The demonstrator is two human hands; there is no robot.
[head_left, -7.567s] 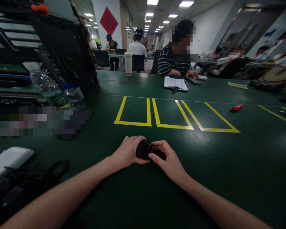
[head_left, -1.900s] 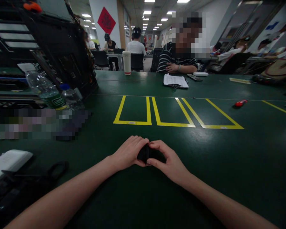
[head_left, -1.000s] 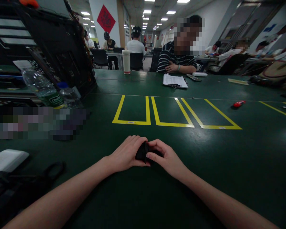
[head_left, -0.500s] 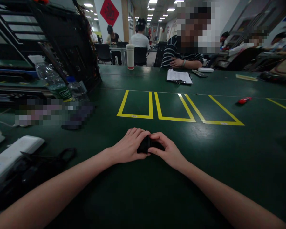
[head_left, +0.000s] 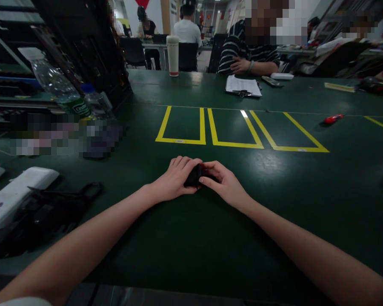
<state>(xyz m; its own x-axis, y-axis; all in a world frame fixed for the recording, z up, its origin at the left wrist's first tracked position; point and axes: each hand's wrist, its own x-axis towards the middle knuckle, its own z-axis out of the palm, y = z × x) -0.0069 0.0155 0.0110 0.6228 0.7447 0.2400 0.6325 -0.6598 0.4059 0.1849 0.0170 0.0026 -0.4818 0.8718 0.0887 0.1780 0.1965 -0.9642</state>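
Vs 0.5 s ago the view tips down, so the near edge of the worktop comes in at btm; vs 7.6 s ago the R hand has its fingers closer in to the L hand. Far L, a long white block, then blk gear, too dark to sort; behind, a lg clear bottle & a blue-capped bottle. White cup at far side, approx. ctr. L hand's fingers curl closed round the blk object, which sits betw. both hands, mostly hidden. R thumb & index are part-open at its R side; can't tell if they grip or only touch. Beyond the hands, 3 yellow tape outlines. Farther R, clipboard w/ paper, then a red item, well apart from the hands.
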